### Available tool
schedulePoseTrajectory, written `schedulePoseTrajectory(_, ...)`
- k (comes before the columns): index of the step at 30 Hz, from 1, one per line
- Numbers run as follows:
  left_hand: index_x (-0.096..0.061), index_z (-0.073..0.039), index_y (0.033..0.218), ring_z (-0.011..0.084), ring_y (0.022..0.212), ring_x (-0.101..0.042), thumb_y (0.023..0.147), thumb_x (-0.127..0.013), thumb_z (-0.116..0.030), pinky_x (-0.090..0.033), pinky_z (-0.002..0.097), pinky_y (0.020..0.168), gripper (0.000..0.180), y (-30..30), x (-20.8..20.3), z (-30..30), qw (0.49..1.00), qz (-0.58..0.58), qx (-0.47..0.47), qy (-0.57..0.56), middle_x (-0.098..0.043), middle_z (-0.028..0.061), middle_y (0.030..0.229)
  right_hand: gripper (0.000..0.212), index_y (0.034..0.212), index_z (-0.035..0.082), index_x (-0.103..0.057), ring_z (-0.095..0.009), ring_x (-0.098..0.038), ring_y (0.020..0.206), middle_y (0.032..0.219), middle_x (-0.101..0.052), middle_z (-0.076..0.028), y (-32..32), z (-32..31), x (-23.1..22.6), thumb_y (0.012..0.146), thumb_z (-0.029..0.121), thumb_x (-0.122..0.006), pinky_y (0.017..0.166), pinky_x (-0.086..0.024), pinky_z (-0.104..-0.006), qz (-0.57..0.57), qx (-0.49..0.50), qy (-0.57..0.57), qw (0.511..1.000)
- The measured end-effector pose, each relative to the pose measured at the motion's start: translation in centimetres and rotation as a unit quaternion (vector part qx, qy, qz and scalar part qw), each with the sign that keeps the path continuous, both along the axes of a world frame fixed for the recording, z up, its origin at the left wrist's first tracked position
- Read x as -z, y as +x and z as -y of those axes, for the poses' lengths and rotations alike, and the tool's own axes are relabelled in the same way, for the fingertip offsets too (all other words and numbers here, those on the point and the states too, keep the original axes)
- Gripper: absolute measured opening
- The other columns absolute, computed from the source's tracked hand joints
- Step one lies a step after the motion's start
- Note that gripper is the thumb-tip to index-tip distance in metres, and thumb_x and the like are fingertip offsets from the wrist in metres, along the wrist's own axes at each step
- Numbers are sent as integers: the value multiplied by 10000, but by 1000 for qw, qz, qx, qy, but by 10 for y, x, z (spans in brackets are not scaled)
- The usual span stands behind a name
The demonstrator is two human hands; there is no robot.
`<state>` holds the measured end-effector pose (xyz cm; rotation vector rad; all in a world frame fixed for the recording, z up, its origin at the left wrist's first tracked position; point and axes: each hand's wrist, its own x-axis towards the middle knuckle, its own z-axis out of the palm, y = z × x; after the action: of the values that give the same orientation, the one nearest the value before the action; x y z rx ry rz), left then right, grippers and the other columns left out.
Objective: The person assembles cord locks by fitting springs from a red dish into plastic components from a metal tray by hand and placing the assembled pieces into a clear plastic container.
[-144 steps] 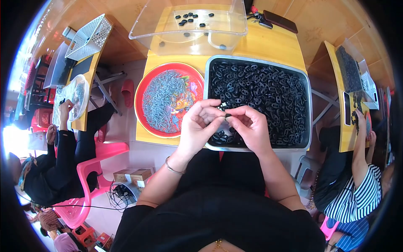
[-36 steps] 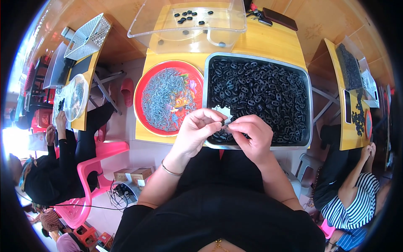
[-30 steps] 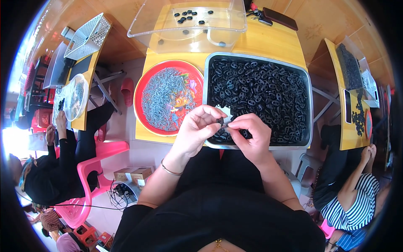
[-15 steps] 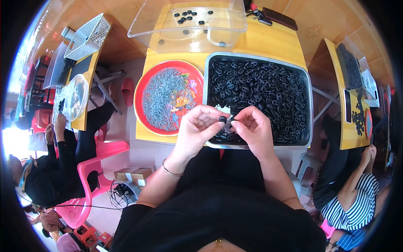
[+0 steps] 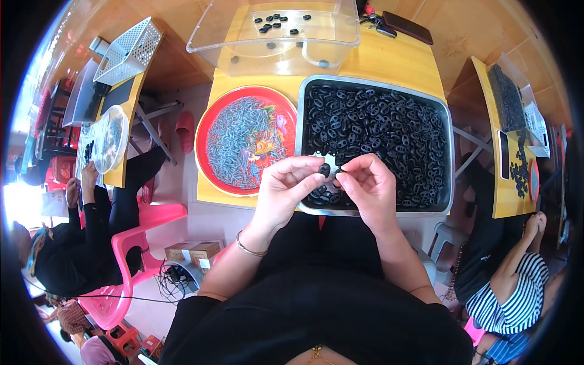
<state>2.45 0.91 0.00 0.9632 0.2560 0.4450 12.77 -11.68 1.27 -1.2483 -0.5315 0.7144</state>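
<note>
My left hand [image 5: 288, 188] pinches a small black oval part [image 5: 325, 170] between thumb and fingers. My right hand [image 5: 368, 186] is pressed close against it, its fingertips touching the same part; whether it holds a small pin there I cannot tell. Both hands hover over the near edge of a metal tray [image 5: 436, 104] filled with many black oval parts. Left of the tray stands a round red plate [image 5: 204, 124] heaped with small grey metal pieces. A clear plastic bin [image 5: 213, 38] at the far edge of the yellow table [image 5: 401, 66] holds several black parts.
A dark phone [image 5: 407, 27] lies at the table's far right corner. To the left a person in black sits on a pink chair [image 5: 129, 246] at another table with a white basket [image 5: 127, 51]. On the right a person in a striped top [image 5: 508, 302] works at a further table.
My hands have stayed over the tray's near edge and drawn together. The right fingertips have closed in on the black part held by the left hand.
</note>
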Motion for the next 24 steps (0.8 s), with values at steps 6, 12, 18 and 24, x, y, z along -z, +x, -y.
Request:
schedulePoseTrajectory(6, -555, 41, 1021, 162, 842, -612, 780, -574, 73, -512, 303, 786, 243, -1, -3, 1, 1000, 3, 11, -9, -616, 110, 919, 114, 873, 1, -518, -83, -594, 754, 818, -599, -50, -3, -3, -1, 790, -22, -593, 674, -476, -192, -5, -5, 2, 1000)
schedulePoseTrajectory(12, -546, 49, 1034, 195, 840, -618, 807, -557, 50, -505, 287, 765, 227, -2, 0, 2, 999, -3, 3, 33, -615, 119, 923, 118, 874, -2, -520, -80, -593, 756, 815, -599, -50, -5, -2, 1, 790, -11, -602, 682, -480, -193, -19, 8, -1, 1000)
schedulePoseTrajectory(18, -553, 48, 1037, 183, 828, -620, 807, -561, 44, -506, 276, 755, 230, -3, -1, 3, 1000, -13, 0, 25, -614, 110, 910, 114, 863, -5, -523, -93, -601, 754, 811, -599, -63, -4, -1, 1, 789, -2, -610, 685, -493, -205, -21, -2, 3, 1000)
schedulePoseTrajectory(24, -568, 49, 1022, 175, 820, -621, 807, -563, 42, -509, 261, 747, 215, -4, -5, 2, 999, -31, 11, 36, -612, 105, 887, 115, 852, -7, -521, -107, -609, 747, 801, -600, -70, -5, -2, 0, 786, 0, -616, 683, -505, -214, -26, -4, 6, 1000)
